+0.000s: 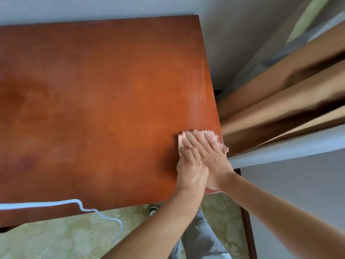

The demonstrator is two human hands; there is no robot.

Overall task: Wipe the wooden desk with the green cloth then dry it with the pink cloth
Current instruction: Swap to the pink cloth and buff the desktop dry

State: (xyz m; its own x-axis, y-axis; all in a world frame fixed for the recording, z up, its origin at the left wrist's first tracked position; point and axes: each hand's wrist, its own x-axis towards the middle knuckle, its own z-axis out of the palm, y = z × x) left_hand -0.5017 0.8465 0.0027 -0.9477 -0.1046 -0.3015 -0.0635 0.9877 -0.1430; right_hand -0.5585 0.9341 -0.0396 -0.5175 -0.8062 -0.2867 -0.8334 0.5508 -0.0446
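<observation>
Left hand point(191, 171) and right hand point(209, 153), fingers flat and extended, press the pink cloth point(211, 136) onto the wooden desk point(102, 100) (right edge); no writing legible.

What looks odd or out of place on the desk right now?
A white cord lies along the desk's near edge and dangles off toward the floor. The surface looks blotchy, with pale streaks near the right edge. Both the left hand and right hand press flat on the pink cloth at the right edge. The green cloth isn't visible.
</observation>
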